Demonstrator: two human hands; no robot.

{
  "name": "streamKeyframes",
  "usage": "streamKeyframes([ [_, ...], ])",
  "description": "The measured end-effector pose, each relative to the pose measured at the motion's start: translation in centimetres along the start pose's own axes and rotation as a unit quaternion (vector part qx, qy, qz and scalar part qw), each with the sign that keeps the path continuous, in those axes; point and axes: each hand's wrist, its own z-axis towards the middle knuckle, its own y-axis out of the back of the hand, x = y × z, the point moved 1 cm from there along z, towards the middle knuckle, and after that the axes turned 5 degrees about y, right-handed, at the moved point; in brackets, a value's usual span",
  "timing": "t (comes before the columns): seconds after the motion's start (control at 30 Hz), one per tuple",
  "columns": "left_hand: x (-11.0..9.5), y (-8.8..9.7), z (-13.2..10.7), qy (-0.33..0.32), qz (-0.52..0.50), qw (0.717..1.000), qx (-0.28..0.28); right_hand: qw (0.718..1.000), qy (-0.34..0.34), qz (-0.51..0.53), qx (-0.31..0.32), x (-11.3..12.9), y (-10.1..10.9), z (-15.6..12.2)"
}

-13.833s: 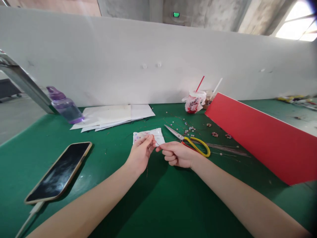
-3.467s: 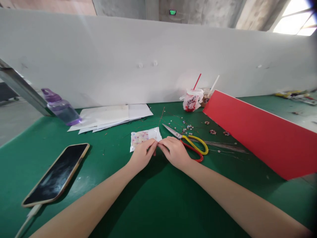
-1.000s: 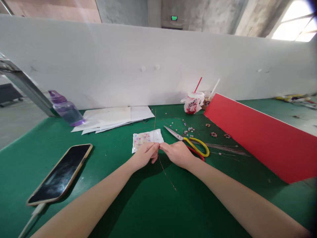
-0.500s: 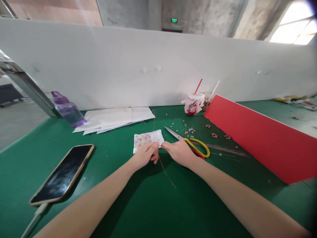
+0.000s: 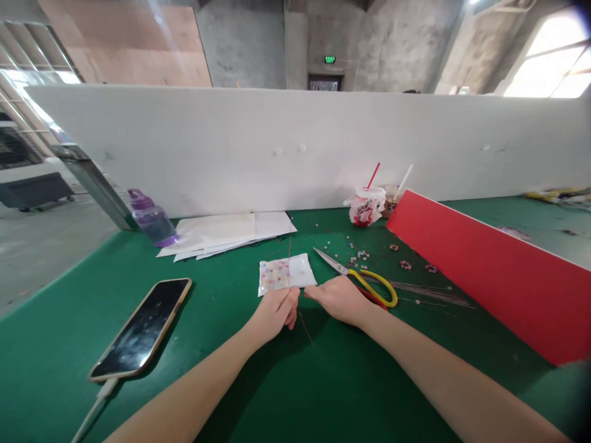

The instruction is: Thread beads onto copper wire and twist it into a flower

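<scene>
At table [image 5: 323, 381] centre, left hand [image 5: 276, 311] and right hand [image 5: 340, 298] both pinch a wire [image 5: 289, 255]; bead bag [image 5: 298, 272] lies at twelve o'clock, scissors [image 5: 376, 286] at three.

bare green mat [image 5: 323, 381] near, scissors [image 5: 364, 282] right, phone [image 5: 141, 328] left

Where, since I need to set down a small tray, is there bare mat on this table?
Bare green mat lies between the phone and the left hand, which pinches a thin wire, and nearer than the red board, right of the right hand. Crowded: loose beads and spare wires around the scissors.
</scene>
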Motion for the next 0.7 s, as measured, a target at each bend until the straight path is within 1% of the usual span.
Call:
streamKeyframes([
  [0.1, 0.2, 0.3, -1.7, 0.022, -0.025, 0.999, 0.001, 1.000, 0.026, 0.013, 0.011, 1.1, 0.4, 0.2],
  [0.2, 0.4, 0.8, -3.3, 0.045, -0.059, 0.997, -0.002, 0.999, 0.035, 0.031, 0.014, 2.5, 0.6, 0.4],
  [0.33, 0.4, 1.4, -4.7, 0.057, -0.055, 0.997, 0.002, 0.996, 0.034, 0.081, 0.020, 3.9, 0.7, 0.5],
  [0.47, 0.5, 1.7, -5.2, 0.054, -0.049, 0.997, 0.012, 0.993, 0.022, 0.109, 0.032, 4.2, 0.5, 0.7],
  [0.63, 1.0, 1.9, -4.7, 0.068, -0.097, 0.992, 0.034, 0.991, 0.034, 0.117, 0.046, 3.6, -0.2, 0.9],
  [0.7, 1.1, 2.0, -4.5, 0.073, -0.114, 0.990, 0.045, 0.991, 0.035, 0.119, 0.042, 3.4, -0.3, 0.9],
])
